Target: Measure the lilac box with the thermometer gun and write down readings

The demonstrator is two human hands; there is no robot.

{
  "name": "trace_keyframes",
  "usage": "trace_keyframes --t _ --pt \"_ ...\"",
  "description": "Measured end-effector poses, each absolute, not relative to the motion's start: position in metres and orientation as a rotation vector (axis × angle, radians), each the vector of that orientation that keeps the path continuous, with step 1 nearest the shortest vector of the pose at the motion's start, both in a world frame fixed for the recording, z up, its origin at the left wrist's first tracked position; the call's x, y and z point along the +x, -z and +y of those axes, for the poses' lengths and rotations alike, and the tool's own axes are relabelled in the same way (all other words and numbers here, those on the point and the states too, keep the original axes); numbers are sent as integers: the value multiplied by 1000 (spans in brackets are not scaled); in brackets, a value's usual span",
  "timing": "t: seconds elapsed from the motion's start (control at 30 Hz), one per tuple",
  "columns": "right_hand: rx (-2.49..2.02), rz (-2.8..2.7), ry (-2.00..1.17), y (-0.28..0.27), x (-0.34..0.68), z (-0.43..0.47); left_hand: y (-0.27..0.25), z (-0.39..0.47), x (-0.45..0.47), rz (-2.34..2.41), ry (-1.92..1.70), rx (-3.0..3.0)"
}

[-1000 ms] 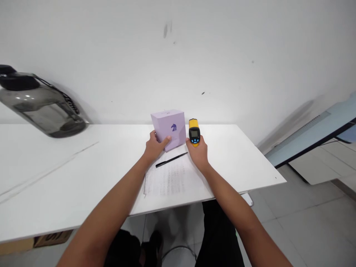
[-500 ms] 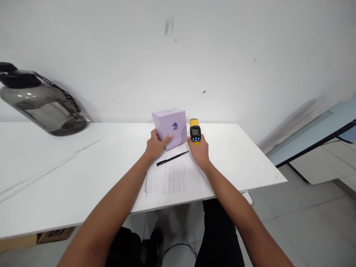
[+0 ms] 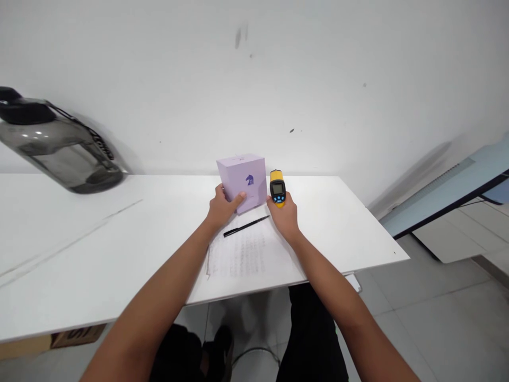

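Note:
A pale purple box [image 3: 249, 183] with a dark horse-head logo stands on the white table. My left hand [image 3: 222, 206] grips its lower left corner, thumb across the front face. To the right of the box, my right hand [image 3: 285, 213] is closed round the handle of a yellow and black infrared thermometer [image 3: 278, 188], its small screen and blue buttons facing me. Below the box lies a black pen [image 3: 246, 226], apart from both hands. Under the pen is a sheet of paper [image 3: 242, 260] with rows of faint writing.
A large grey translucent water bottle [image 3: 71, 154] with a black lid stands at the left by the wall. The white table [image 3: 99, 254] ends at a right edge, past which a pale blue panel [image 3: 445, 185] slants. A cardboard box [image 3: 75, 335] shows under the table.
Almost nothing differs. The whole view has shifted very slightly, and the thermometer sits a touch further left. Both hands keep their holds.

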State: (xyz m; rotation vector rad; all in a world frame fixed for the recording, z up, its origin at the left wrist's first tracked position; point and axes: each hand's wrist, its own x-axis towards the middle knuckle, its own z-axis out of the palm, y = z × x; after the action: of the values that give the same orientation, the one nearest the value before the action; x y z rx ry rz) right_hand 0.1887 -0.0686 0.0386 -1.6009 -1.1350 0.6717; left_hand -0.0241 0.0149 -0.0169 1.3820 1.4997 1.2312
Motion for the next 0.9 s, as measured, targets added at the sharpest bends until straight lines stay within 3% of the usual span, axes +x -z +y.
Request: trace_keyframes --t 0.9 --pt "-1596 -1183 -660 -34 190 -67 21 17 -24 1503 -1256 1365"
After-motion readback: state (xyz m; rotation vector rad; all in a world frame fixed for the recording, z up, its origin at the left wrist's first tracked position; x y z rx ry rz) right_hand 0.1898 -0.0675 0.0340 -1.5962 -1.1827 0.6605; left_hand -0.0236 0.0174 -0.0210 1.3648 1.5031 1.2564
